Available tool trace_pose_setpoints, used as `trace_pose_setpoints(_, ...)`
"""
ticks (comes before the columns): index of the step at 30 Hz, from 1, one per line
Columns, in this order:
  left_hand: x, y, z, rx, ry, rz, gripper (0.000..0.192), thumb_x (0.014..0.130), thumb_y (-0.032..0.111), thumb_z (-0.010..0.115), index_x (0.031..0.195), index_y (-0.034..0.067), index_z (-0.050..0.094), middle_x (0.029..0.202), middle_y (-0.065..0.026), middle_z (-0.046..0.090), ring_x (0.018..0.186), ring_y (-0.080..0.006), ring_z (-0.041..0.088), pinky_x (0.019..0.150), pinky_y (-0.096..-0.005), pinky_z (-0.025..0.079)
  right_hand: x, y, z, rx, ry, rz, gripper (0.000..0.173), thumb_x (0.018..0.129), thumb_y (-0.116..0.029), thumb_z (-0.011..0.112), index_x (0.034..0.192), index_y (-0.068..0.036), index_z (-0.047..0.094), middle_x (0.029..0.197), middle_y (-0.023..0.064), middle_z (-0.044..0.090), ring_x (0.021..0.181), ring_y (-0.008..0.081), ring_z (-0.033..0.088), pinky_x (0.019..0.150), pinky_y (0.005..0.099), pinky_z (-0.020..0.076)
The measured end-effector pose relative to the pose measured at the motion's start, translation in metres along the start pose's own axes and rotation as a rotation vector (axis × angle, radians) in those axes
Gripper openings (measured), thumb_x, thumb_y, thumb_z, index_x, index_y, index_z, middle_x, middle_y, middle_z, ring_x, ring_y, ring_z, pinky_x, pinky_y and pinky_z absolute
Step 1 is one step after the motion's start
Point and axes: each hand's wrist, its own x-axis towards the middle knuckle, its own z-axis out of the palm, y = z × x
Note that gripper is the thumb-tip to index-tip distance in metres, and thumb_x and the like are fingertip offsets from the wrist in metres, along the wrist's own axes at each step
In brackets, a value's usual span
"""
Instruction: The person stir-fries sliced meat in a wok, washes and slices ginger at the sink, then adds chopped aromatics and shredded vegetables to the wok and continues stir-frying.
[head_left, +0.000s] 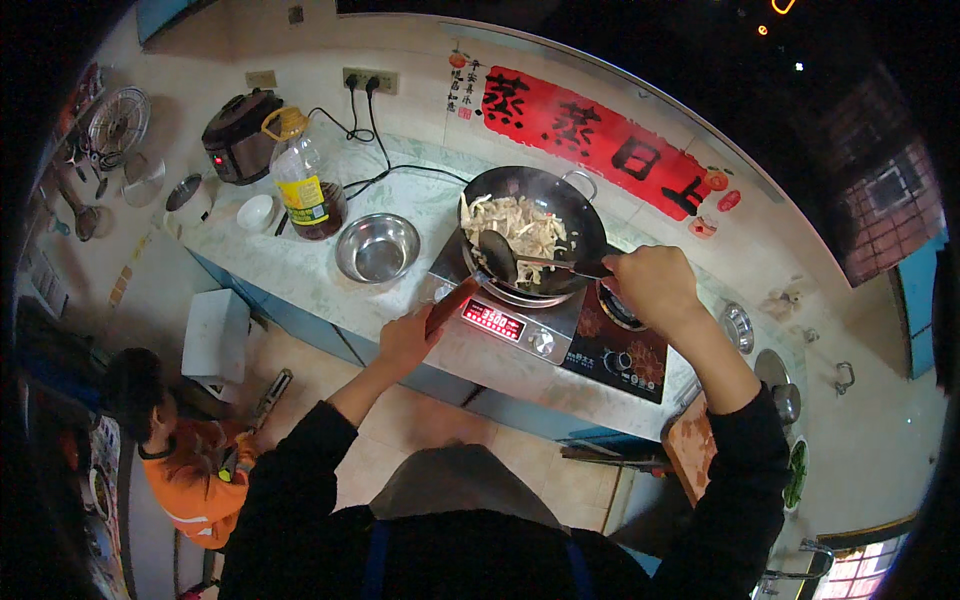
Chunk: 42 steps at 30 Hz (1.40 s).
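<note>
My left hand (407, 340) grips the wooden handle of a dark wok (585, 217) standing on an electric cooktop (555, 334) with a lit red display. Pale sliced food (517, 219), perhaps mushrooms, lies in the wok, with faint steam over it. My right hand (651, 289) is closed around the dark handle of a metal ladle (497, 256). The ladle's bowl rests among the food at the wok's near left side. To the left of the cooktop is a steel bowl (377, 249), with no food visible in it.
An oil jug (306, 196), a white bowl (256, 214) and a pressure cooker (244, 135) stand at the counter's left. A second burner (619, 306) adjoins at right, beyond it a cutting board (694, 450). A person in orange (195, 480) is at lower left, holding a toy-like object.
</note>
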Motion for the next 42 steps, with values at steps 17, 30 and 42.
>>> trace_pose_setpoints(17, 0.024, -0.039, -0.02, -0.473, -0.473, -0.028, 0.048, 0.072, 0.041, 0.061, 0.102, 0.005, 0.05, 0.082, -0.0172, 0.059, 0.076, -0.0335, 0.058, 0.065, -0.0393, 0.045, 0.024, -0.005, 0.066, -0.043, -0.169, 0.159, 0.022, 0.08, -0.019, 0.046, 0.096, -0.011, 0.058, 0.062, 0.0079, 0.059, 0.057, 0.022, 0.06, 0.045, 0.0342, 0.0454)
trace_pose_setpoints(30, 0.051, -0.074, -0.03, -0.726, -0.715, -0.005, 0.042, 0.075, 0.034, 0.06, 0.102, 0.003, 0.048, 0.068, -0.0067, 0.057, 0.048, -0.0141, 0.055, 0.045, -0.0287, 0.045, 0.115, -0.08, 0.134, -0.061, 0.029, 0.497, 0.042, 0.075, -0.01, 0.049, 0.118, -0.007, 0.045, 0.079, 0.0094, 0.052, 0.068, 0.0212, 0.056, 0.05, 0.0293, 0.0468)
trace_pose_setpoints(42, 0.045, -0.08, -0.032, -0.721, -0.583, -0.11, 0.037, 0.079, 0.026, 0.059, 0.105, 0.002, 0.047, 0.069, -0.0051, 0.055, 0.049, -0.0111, 0.052, 0.045, -0.0257, 0.044, 0.011, -0.01, 0.12, -0.184, 0.045, 0.035, 0.057, 0.073, -0.007, 0.049, 0.127, -0.018, 0.034, 0.089, 0.011, 0.05, 0.07, 0.023, 0.058, 0.05, 0.0308, 0.049)
